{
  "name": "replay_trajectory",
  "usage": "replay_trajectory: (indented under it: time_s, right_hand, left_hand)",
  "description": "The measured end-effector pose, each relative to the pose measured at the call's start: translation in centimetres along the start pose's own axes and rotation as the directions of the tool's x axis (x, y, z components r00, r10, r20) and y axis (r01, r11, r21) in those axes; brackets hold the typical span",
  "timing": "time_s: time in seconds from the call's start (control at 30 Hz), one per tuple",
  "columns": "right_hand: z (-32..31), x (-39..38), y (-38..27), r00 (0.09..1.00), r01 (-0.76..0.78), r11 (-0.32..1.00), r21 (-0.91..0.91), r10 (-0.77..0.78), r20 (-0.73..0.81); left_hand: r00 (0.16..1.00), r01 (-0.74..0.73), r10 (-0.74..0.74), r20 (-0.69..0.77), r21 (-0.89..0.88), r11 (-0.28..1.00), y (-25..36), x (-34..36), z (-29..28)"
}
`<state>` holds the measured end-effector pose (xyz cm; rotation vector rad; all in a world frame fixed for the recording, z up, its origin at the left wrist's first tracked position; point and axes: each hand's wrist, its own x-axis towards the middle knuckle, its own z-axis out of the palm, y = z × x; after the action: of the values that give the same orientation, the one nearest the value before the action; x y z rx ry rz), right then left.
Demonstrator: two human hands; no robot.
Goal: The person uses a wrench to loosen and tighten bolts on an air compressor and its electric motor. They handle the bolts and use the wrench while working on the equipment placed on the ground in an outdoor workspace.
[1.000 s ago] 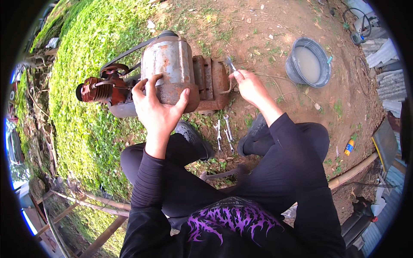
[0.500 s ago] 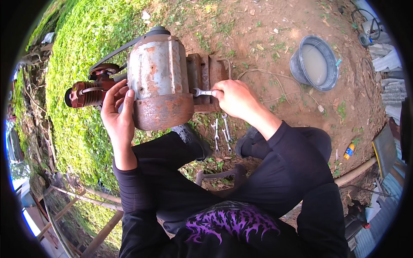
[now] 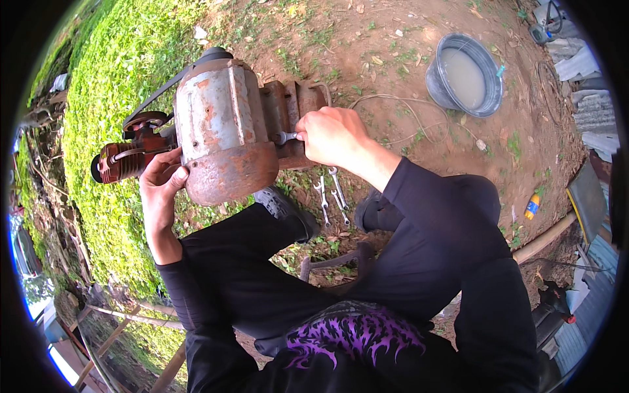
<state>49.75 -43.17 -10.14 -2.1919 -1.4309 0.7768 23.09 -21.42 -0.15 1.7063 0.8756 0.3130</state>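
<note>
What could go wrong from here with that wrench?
The wrench could slip, perhaps knocking the right hand against the rusty electric motor.
If the left hand slides off the motor's side, the motor might shift.
The loose wrenches between the shoes could get kicked.

Between our left hand (image 3: 159,193) and right hand (image 3: 335,136) we see the motor (image 3: 216,108), metal with dull paint flaking to rough rust; its end cover (image 3: 232,175), next to our left hand, looks matt and mottled with rust. Beyond that hand, the cylinder block (image 3: 123,162) is finned metal, and the belt (image 3: 157,92) looks matt and rubbery. The wrench (image 3: 285,137) in our right hand is smooth, shiny metal. Farther right, the bucket (image 3: 438,88) looks like scuffed plastic. Our 2 sleeves (image 3: 439,209) are matt cloth.
</note>
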Motion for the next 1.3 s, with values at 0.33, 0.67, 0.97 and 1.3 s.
replay_trajectory:
  time_s: [0.33, 0.67, 0.97, 1.3]
  right_hand:
    - [-2.9, 5.4, 2.1, 0.968, 0.227, 0.974, 0.013, -0.227, 0.111]
    - [4.8, 6.7, 2.2, 0.75, 0.124, 0.216, 0.969, 0.619, -0.234]
    - [4.8, 14.9, -0.8, 0.762, 0.265, -0.098, 0.959, 0.631, -0.146]
    - [-0.2, 12.4, -0.5, 0.796, 0.35, -0.392, 0.851, 0.603, -0.049]
  left_hand:
    - [0.999, 0.04, -0.04, -0.023, 0.012, 0.999, -0.4, 0.2, -0.4]
    - [0.998, 0.041, -0.044, -0.052, -0.042, 0.998, -0.7, 0.5, -0.2]
    - [1.0, 0.026, -0.024, 0.018, -0.13, 0.991, -0.9, 0.8, -0.4]
    - [0.998, 0.036, -0.03, 0.047, -0.128, 0.991, -0.6, 0.6, -0.6]
